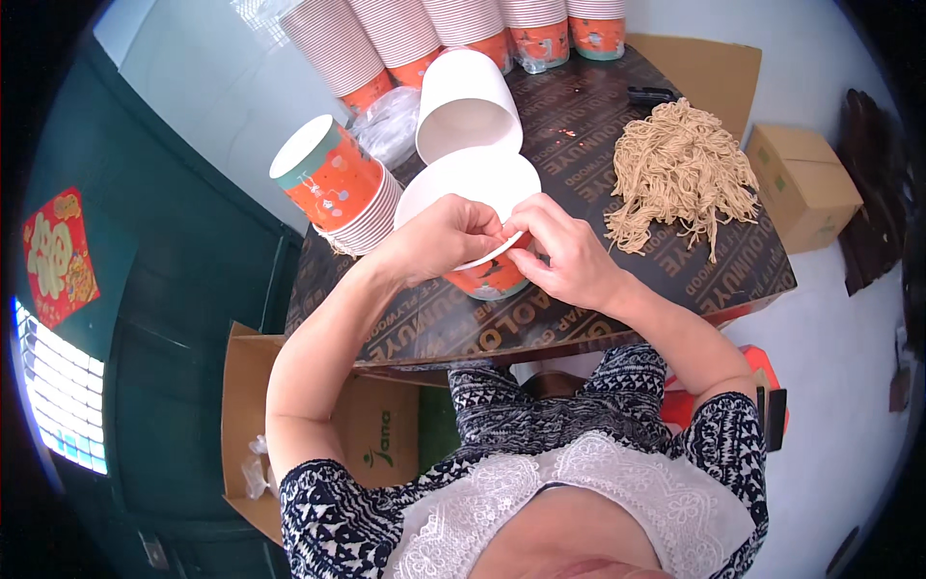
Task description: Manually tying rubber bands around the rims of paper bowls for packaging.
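A round paper bucket (490, 282), white inside and orange outside, stands on the dark table in front of me. At its near rim both hands meet. The closed fingers of my left hand (449, 236) pinch together just inside the rim; what lies between them is too small to make out. My right hand (569, 256) grips the rim from the right, its thumb low on the outside and its forefinger over the edge. Behind the bucket a white tub (468, 92) lies tipped, its mouth toward me. On the right a heap of tan cords (680, 174) is spread out.
Left of the bucket, nested orange paper buckets (342, 183) lean at a tilt. Tall stacks of buckets (395, 43) line the table's back, beside clear plastic wrapping (388, 125). A black object (651, 96) lies behind the cords. Cardboard boxes (805, 183) stand beyond the table's right edge.
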Demonstrator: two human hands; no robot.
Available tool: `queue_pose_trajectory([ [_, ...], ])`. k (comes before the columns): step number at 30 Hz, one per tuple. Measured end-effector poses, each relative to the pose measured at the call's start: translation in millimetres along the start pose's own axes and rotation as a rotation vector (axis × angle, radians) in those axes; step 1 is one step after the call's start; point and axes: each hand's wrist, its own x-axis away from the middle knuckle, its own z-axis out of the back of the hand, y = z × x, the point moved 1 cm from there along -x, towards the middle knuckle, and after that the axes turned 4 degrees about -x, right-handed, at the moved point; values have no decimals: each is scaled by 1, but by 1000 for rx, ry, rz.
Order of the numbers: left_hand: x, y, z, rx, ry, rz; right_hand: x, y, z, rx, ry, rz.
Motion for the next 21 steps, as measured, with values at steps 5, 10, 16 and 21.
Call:
queue_pose_trajectory([
  [5,-3,1,7,-174,192,-111,-1,-16,18,81,123,0],
  [10,-44,33,35,-272,365,-95,18,-16,55,32,265,-36],
  [16,-149,47,53,-332,174,-52,41,-9,74,-98,143,-342],
  [21,-211,49,54,-429,214,-14,43,15,83,-171,123,-468],
])
